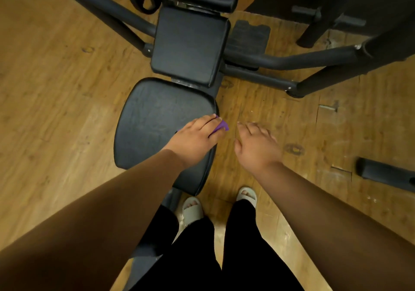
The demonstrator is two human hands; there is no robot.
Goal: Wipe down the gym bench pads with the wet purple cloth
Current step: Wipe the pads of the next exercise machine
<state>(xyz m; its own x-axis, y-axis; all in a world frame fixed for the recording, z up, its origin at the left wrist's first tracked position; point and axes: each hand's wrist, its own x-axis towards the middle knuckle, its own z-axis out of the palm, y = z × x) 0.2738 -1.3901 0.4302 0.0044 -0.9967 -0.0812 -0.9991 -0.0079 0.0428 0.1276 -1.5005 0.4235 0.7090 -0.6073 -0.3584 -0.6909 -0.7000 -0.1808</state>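
Two hands, centre frame: my left hand (197, 136) presses flat on the purple cloth (221, 127) at the right edge of the seat pad (157, 122); my right hand (256, 144) hangs loose-fingered, empty, over the floor (56, 88).

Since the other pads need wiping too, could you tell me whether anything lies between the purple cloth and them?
Nothing visible does. The left hand presses the purple cloth on the rounded black seat pad; the rectangular black back pad beyond it is bare.
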